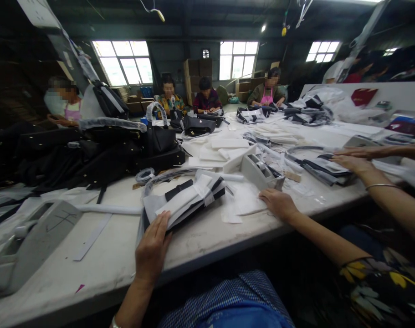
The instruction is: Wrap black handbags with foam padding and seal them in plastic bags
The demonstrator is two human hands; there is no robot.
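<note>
A flat black handbag [193, 205], wrapped in white sheet and clear film, lies at the near edge of the table, its covered handle [173, 175] arching behind it. My left hand [152, 246] holds its near left corner, fingers flat on the wrapping and thumb low at the side. My right hand [279, 205] rests against the near side of a grey tape dispenser [258, 173], fingers curled and pressed together. Whatever its fingertips hold, if anything, is hidden. Thin white sheets [243, 200] lie between the bag and this hand.
Another grey tape dispenser [36, 246] stands at the left front. Black bags [101, 155] are heaped behind it; white foam sheets [224, 148] cover the middle. At right, a co-worker's hands [357, 161] rest on another wrapped bag [325, 168]. Several people sit across the table.
</note>
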